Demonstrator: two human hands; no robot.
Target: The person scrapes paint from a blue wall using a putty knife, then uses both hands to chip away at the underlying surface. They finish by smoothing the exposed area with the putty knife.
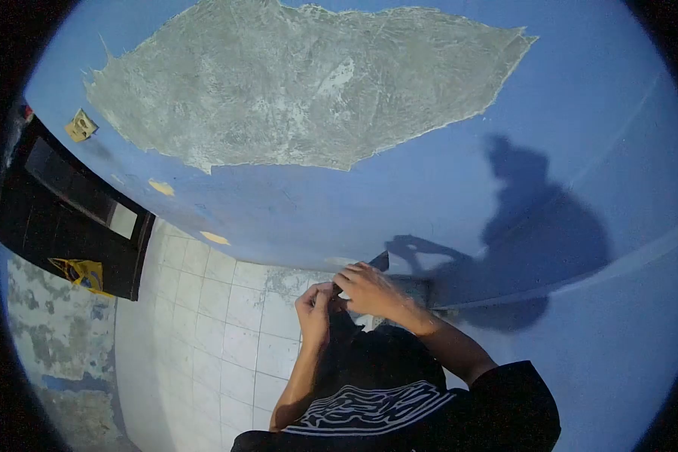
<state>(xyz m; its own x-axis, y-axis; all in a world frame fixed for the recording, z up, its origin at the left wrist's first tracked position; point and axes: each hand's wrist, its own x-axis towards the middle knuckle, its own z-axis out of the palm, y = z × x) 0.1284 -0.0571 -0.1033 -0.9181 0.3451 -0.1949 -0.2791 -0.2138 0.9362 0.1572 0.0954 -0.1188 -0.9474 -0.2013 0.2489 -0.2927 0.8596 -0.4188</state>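
My left hand [314, 310] and my right hand [365, 289] are close together in front of my dark shirt, fingers bent in a pinch. Between them is a thin dark piece, and a pointed dark corner [381, 261] sticks out beyond my right fingers. It looks like a stiff sheet, but my fingers hide most of it and its exact kind cannot be made out.
A blue wall [444, 188] rises ahead, with a large rough grey plaster patch [294, 83] on it. White floor tiles [211, 331] lie below. At left are a dark door [60, 218], a yellow bag [87, 275] and a wall with peeling paint [53, 324].
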